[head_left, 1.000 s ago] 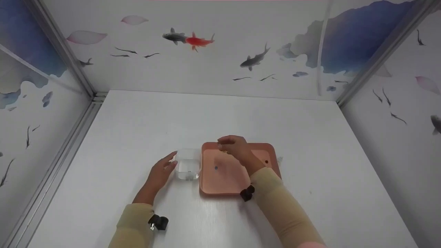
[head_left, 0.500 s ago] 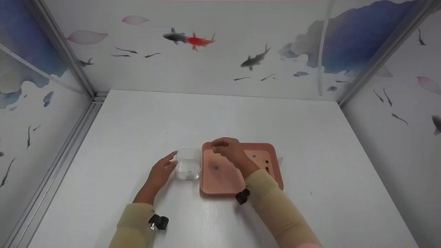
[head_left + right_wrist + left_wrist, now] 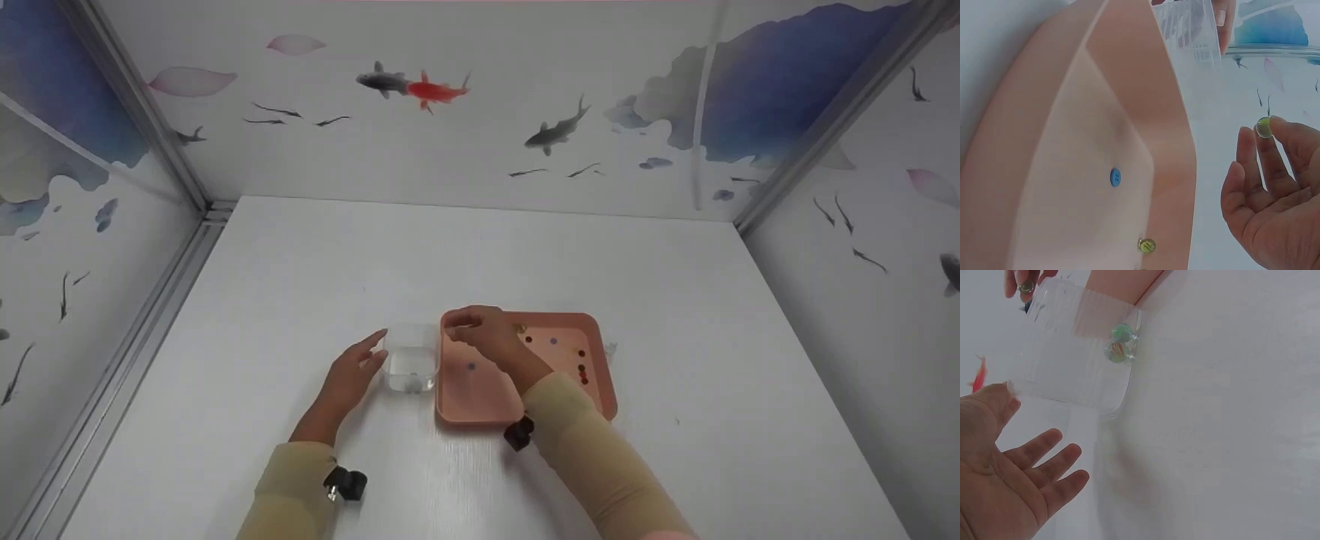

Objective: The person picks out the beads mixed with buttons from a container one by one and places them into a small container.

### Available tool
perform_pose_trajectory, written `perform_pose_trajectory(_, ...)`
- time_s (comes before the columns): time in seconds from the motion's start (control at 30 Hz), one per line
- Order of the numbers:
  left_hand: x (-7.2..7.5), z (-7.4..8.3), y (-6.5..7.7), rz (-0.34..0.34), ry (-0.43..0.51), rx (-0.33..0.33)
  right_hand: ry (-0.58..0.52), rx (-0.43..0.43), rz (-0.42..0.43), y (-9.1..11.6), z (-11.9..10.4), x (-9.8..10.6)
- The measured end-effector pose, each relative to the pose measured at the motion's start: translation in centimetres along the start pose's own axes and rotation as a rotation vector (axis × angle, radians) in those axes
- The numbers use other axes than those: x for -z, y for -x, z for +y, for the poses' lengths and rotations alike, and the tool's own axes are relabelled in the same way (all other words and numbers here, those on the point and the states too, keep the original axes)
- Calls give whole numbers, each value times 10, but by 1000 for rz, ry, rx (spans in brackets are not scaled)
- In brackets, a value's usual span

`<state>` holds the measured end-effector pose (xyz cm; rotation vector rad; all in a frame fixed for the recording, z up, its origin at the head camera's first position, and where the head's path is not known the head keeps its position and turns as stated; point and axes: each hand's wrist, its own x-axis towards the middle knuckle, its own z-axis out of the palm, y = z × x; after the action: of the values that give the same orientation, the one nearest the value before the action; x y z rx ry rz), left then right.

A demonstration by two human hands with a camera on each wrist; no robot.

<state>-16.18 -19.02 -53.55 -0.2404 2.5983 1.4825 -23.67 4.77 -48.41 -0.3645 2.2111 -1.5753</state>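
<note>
My right hand point(image 3: 487, 337) pinches a yellow-green glass marble point(image 3: 1264, 127) between thumb and fingertip, above the near-left part of the pink tray's far edge. To its left stands a clear plastic box point(image 3: 409, 351), with two marbles point(image 3: 1117, 352) lying at its bottom in the left wrist view. Beside the box my left hand point(image 3: 349, 382) has its fingers loosely extended, one fingertip right at the box's rim. Inside the pink tray point(image 3: 480, 415) lie a blue button point(image 3: 1116, 177) and another yellow-green marble point(image 3: 1147, 246).
Several small dark and red pieces point(image 3: 583, 373) line the tray's right side, and a bluish one point(image 3: 553, 341) lies nearer its middle. The tray stands close against the box on a white table point(image 3: 330, 255). Printed fish walls point(image 3: 480, 150) enclose the table.
My right hand has moved left over the tray toward the clear box, uncovering more small pieces on the tray's right side. The left hand and box have stayed in place.
</note>
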Motion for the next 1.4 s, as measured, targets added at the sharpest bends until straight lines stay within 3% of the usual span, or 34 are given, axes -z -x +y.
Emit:
perform_pose_trajectory(0.5,-1,0,-1,-9,5,13,73,-66,5,-5,-7,-21)
perform_pose_trajectory(1.4,0,0,-3,-26,25,51,276,48,-65,-9,-19,-39)
